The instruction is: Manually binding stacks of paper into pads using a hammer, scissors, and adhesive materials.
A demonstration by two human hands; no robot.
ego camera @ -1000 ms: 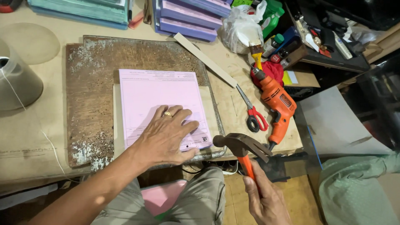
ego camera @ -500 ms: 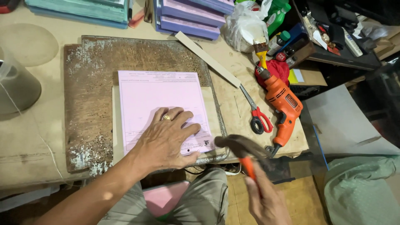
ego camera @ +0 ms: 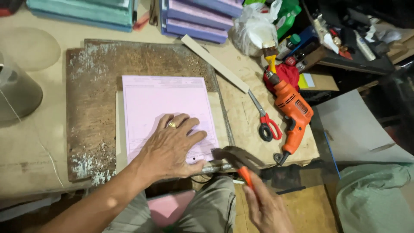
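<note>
On worn board, pink pad is being pressed flat-palmed by left hand, hammer gripped by right hand; nearby fingers risk being struck.

Head view, steeply down, close.

Board's left half open — scissors, drill crowd right edge.

A stack of pink paper sheets lies flat on a pale board atop a worn, rusty metal plate on the bench, its edges squared and its near right corner pressed down. A hammer with a dark, blurred head and an orange handle hovers just off that corner, head pointing left, handle slanting down to the right
</note>
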